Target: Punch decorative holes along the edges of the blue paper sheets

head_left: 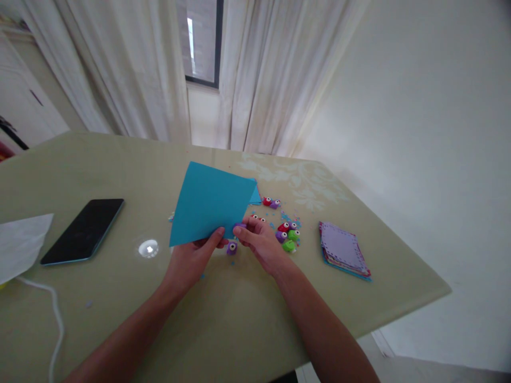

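A sheet of blue paper (211, 202) is held up above the table, its lower edge pinched between the thumb and fingers of my left hand (195, 255). At the sheet's lower right corner, my right hand (259, 239) grips a small purple paper punch (239, 227), partly covered by the fingers. Below the sheet, between my hands, another purple punch with an eye on it (231, 248) sits on the table. Just right of my right hand is a cluster of red, purple and green punches (288, 236). Further red ones (257, 218) show partly behind the right hand.
A stack of paper squares with punched edges (345, 250) lies at the right. More blue paper (254, 192) and two punches (271, 202) are behind the sheet. Paper bits (285, 216) are scattered about. A dark tablet (83, 231), white paper (24, 244) and white cable (58, 314) lie left.
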A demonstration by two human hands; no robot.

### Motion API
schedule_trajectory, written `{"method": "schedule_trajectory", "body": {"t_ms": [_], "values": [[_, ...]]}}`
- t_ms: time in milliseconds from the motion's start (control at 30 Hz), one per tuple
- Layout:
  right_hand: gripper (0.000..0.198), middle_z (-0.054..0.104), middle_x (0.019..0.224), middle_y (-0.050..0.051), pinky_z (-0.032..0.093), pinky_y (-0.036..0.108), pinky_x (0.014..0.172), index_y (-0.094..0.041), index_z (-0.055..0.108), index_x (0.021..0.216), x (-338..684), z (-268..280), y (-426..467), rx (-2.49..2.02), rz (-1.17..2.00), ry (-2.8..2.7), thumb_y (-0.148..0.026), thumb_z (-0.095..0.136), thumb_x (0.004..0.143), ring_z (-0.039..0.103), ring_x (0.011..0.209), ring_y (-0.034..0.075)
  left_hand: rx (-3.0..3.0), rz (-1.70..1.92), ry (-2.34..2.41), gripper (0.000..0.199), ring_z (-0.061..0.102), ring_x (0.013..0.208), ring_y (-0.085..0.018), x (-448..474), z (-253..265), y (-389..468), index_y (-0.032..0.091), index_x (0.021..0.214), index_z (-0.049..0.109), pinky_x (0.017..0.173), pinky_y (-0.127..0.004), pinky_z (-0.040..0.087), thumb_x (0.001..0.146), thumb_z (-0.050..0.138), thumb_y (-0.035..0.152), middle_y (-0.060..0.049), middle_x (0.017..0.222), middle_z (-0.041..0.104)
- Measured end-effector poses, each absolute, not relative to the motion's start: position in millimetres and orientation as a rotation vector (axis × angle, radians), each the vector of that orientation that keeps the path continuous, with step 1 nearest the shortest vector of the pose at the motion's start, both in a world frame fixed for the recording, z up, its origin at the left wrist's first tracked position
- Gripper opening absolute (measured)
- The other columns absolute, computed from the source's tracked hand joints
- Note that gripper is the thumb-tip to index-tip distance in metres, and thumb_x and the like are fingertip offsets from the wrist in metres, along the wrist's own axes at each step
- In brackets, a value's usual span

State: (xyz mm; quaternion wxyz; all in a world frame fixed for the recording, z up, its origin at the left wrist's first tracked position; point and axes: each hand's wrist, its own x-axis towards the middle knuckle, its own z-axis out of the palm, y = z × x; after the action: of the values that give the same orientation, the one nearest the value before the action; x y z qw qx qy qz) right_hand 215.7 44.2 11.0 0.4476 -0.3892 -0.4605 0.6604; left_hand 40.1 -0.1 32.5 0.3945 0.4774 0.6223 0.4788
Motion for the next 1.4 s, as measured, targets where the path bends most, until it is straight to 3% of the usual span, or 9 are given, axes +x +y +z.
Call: {"method": "schedule_trajectory", "body": {"t_ms": [267, 500, 667, 833, 933, 1200, 1333, 1400], "values": [[0.047, 0.057, 0.070, -0.004, 0.031, 0.027, 0.057, -0.021, 0.066, 0.078, 213, 15, 41, -0.960, 1.628, -1.153, -0.053, 0.098, 0.064, 0.045, 0.061, 0.011, 1.215, 1.214, 1.559, 0.036, 0.080, 0.081, -0.031, 41, 30, 1, 0.023, 0.076, 0.081, 0.081, -0.040, 0.064, 0.076, 0.072, 0.058, -0.008, 0.081, 0.085], [0.041, 0.067, 0.077, -0.001, 0.043, 0.029, 0.067, -0.022, 0.072, 0.081, 207, 16, 35, -0.945, 1.589, -1.125, -0.047, 0.098, 0.063, 0.056, 0.069, 0.014, 1.231, 1.098, 1.699, 0.040, 0.079, 0.087, -0.034, 39, 26, 0, 0.027, 0.071, 0.082, 0.086, -0.044, 0.062, 0.081, 0.066, 0.062, -0.007, 0.085, 0.085], [0.044, 0.072, 0.088, 0.001, 0.048, 0.029, 0.070, -0.023, 0.073, 0.099, 208, 13, 37, -0.974, 1.548, -1.079, -0.042, 0.095, 0.067, 0.062, 0.076, 0.016, 1.129, 1.198, 1.667, 0.036, 0.080, 0.083, -0.034, 35, 27, 1, 0.026, 0.069, 0.081, 0.085, -0.045, 0.063, 0.079, 0.074, 0.060, -0.007, 0.079, 0.084], [0.027, 0.072, 0.103, 0.005, 0.053, 0.035, 0.081, -0.025, 0.075, 0.108, 228, 14, 48, -1.131, 0.997, -1.484, -0.033, 0.081, 0.082, 0.065, 0.087, 0.021, 1.100, 1.273, 1.584, 0.033, 0.080, 0.082, -0.034, 33, 29, 3, 0.026, 0.070, 0.080, 0.083, -0.045, 0.064, 0.077, 0.078, 0.058, -0.008, 0.077, 0.084], [0.031, 0.071, 0.113, 0.007, 0.053, 0.038, 0.087, -0.025, 0.076, 0.116, 237, 16, 49, -1.205, 0.719, -1.800, -0.021, 0.074, 0.084, 0.066, 0.094, 0.023, 1.067, 1.283, 1.594, 0.032, 0.080, 0.081, -0.033, 33, 28, 3, 0.026, 0.070, 0.080, 0.082, -0.043, 0.063, 0.076, 0.079, 0.057, -0.008, 0.076, 0.084], [0.025, 0.074, 0.111, 0.010, 0.049, 0.039, 0.099, -0.017, 0.073, 0.107, 238, 12, 46, -1.218, 0.533, -2.300, -0.008, 0.071, 0.084, 0.066, 0.108, 0.026, 1.044, 1.309, 1.610, 0.035, 0.078, 0.078, -0.031, 31, 28, 5, 0.024, 0.068, 0.079, 0.081, -0.042, 0.061, 0.075, 0.079, 0.059, -0.007, 0.075, 0.083], [0.016, 0.072, 0.111, 0.009, 0.050, 0.038, 0.099, -0.019, 0.075, 0.109, 240, 11, 49, -1.224, 0.527, -2.260, -0.018, 0.066, 0.095, 0.066, 0.106, 0.024, 1.024, 1.342, 1.589, 0.037, 0.076, 0.072, -0.028, 31, 26, 6, 0.023, 0.067, 0.077, 0.073, -0.038, 0.060, 0.075, 0.079, 0.059, -0.007, 0.071, 0.080], [0.024, 0.072, 0.118, 0.011, 0.049, 0.040, 0.103, -0.020, 0.074, 0.119, 241, 9, 51, -1.252, 0.445, -2.223, -0.018, 0.057, 0.102, 0.064, 0.112, 0.025, 1.032, 1.386, 1.555, 0.037, 0.072, 0.066, -0.025, 31, 24, 7, 0.023, 0.065, 0.073, 0.067, -0.035, 0.057, 0.076, 0.079, 0.058, -0.005, 0.067, 0.077]]}}
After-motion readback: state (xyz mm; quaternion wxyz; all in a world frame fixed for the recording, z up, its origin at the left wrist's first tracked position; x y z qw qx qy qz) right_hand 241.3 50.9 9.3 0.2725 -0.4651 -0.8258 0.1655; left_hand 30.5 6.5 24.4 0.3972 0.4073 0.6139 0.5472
